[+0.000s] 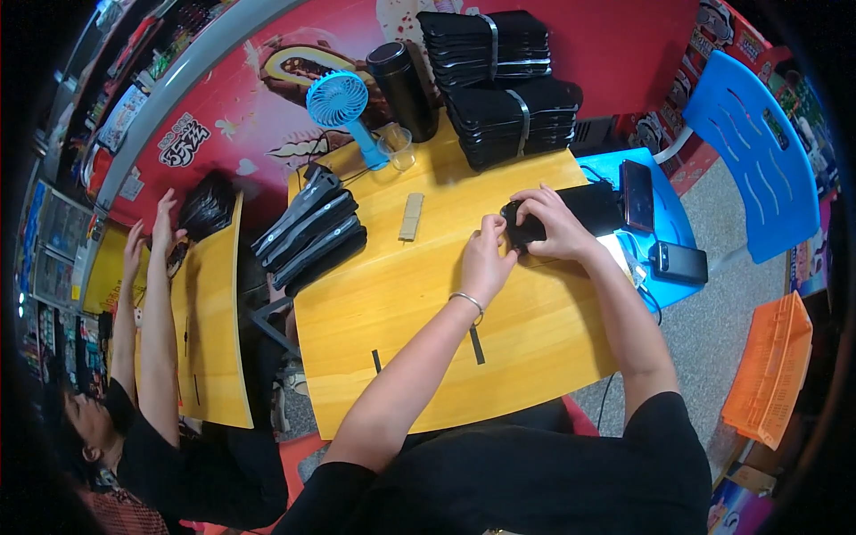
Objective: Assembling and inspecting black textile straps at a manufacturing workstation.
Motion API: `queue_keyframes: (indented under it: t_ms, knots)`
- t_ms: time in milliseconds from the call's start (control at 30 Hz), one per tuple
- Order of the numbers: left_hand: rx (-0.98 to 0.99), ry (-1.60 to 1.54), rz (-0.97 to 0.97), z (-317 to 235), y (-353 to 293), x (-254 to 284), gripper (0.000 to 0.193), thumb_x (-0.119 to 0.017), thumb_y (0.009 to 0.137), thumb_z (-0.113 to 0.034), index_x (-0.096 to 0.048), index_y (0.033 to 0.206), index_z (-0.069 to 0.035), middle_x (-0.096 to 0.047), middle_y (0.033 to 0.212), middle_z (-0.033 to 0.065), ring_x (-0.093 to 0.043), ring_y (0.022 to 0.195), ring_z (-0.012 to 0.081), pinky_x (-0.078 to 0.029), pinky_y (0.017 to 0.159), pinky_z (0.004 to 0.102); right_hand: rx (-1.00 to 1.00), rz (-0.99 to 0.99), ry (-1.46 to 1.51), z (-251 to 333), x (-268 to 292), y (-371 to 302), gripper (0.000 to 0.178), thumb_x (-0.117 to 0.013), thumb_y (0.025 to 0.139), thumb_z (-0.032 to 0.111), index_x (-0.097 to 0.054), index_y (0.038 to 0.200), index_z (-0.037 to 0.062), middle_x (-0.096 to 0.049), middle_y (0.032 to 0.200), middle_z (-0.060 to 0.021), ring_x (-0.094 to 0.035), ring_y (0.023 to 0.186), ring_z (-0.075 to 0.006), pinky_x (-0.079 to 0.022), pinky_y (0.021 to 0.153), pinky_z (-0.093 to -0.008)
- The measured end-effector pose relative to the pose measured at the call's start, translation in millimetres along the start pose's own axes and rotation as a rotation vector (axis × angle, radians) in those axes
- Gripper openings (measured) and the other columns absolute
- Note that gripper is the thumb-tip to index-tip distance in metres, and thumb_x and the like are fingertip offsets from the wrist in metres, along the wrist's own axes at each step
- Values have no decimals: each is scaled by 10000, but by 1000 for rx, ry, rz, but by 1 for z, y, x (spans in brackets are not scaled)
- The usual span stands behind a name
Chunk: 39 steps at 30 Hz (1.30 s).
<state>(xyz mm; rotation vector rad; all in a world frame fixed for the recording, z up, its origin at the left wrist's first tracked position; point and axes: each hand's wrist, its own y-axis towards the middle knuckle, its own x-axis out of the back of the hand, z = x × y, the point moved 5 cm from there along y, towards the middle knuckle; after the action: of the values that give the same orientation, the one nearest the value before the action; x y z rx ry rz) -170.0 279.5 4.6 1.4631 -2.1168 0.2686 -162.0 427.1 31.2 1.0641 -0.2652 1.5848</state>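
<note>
My left hand (pixel 486 263), with a bracelet at its wrist, pinches the near left end of a black flat piece (pixel 522 234) at the table's right side. My right hand (pixel 555 223) has its thumb and fingers closed on the same piece, just right of the left hand. What lies between the fingertips is too small to make out. Beyond the right hand a black flat sheet (pixel 590 205) reaches to the table's edge; whether it joins the held piece, I cannot tell. A brown cardboard strip (pixel 411 217) lies left of my hands.
Black folded bundles (pixel 513 116) with bands stand at the back, by a black flask (pixel 403 94), clear cup (pixel 398 150) and blue fan (pixel 339 102). Black folded pieces (pixel 312 232) lie left. A blue chair (pixel 758 160) holds a phone (pixel 637 196). A co-worker's hands (pixel 160 227) are at another table.
</note>
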Motion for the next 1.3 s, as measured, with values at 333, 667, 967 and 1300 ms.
queue_keyframes:
  t_ms: [333,667,967,1300]
  knots:
    - [-11,-12,9,0,-2,0,518,-711,692,-19,-399,1105,-38,-609,1090,194,-612,910,307,-502,823,384,-34,102,-99,4,-8,1,575,-742,603,215,-513,1120,113,-470,1312,-143,-391,1279,-304,-190,1112,-532]
    - [-53,-39,91,9,-1,0,598,-678,706,-9,-363,1214,-35,-600,1134,180,-607,930,291,-509,820,369,25,211,-310,-5,-22,-2,724,-597,792,413,-365,1379,58,-368,1424,-166,-294,1358,-264,-155,1132,-455]
    - [-156,-43,36,-1,-3,65,348,-655,757,-67,-548,1086,-32,-629,957,152,-619,846,274,-515,721,343,39,175,-437,11,-18,-5,593,-518,858,390,-412,1335,55,-394,1408,-139,-339,1328,-262,-184,1112,-462]
    - [-249,763,-465,50,-34,304,325,-716,715,-127,-601,1007,-46,-616,1010,121,-549,987,309,-426,877,390,46,-61,-164,72,-24,23,279,-641,819,194,-634,1075,82,-579,1189,-112,-506,1157,-277,-347,1019,-439]
